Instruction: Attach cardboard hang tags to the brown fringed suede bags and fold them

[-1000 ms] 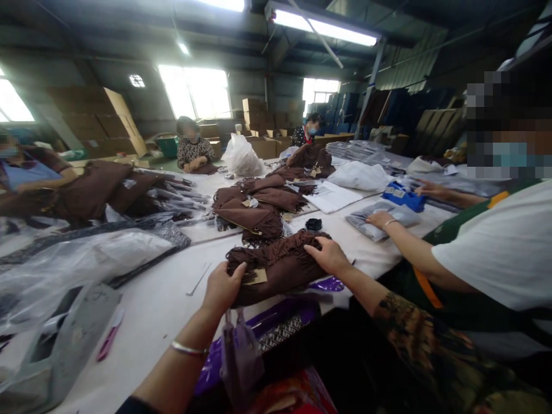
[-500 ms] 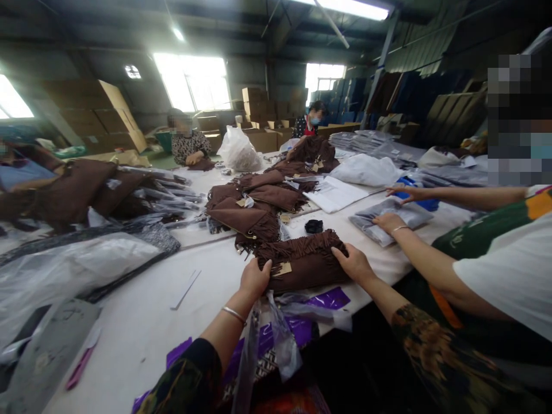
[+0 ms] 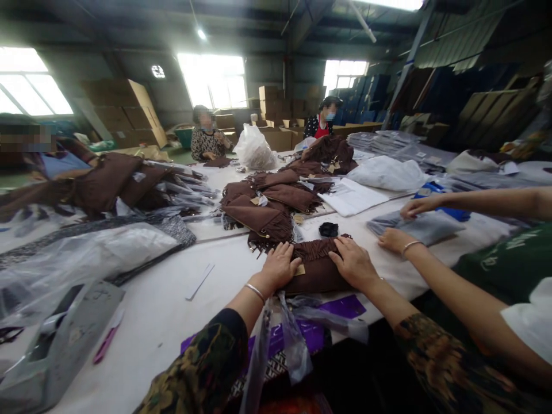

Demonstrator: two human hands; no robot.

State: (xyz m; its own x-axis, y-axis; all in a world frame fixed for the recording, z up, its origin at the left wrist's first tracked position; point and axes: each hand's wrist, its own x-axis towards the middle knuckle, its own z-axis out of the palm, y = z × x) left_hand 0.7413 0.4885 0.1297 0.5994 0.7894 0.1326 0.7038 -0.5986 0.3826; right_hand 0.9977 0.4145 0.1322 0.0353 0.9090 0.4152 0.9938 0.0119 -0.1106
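Observation:
A dark brown fringed bag [image 3: 319, 282] lies flat at the table's front edge, its fringe along the far side. My left hand [image 3: 279, 268] rests on the bag's left end, fingers stretched out beside a small tan tag [image 3: 301, 270]. On the right end lies my right hand [image 3: 356, 265], palm down with fingers spread over the fringe. Both hands are open, pressing on the bag rather than gripping it. Just beyond it are a crumpled black item [image 3: 328, 229] and a heap of similar brown bags [image 3: 254, 217]. Clear plastic strips [image 3: 295, 342] hang over purple packaging [image 3: 307, 333] below.
At right, a co-worker's hands [image 3: 399, 241] handle a grey item in plastic [image 3: 435, 225]. A grey tape dispenser [image 3: 81, 333] and a pink-handled cutter [image 3: 106, 344] lie at left. More brown bags [image 3: 107, 181] are heaped at far left, near another person.
My hands have shifted from holding the bag's two ends to lying flat on top of it, closer together. The view has swung slightly left. The co-worker's hands have drawn closer together.

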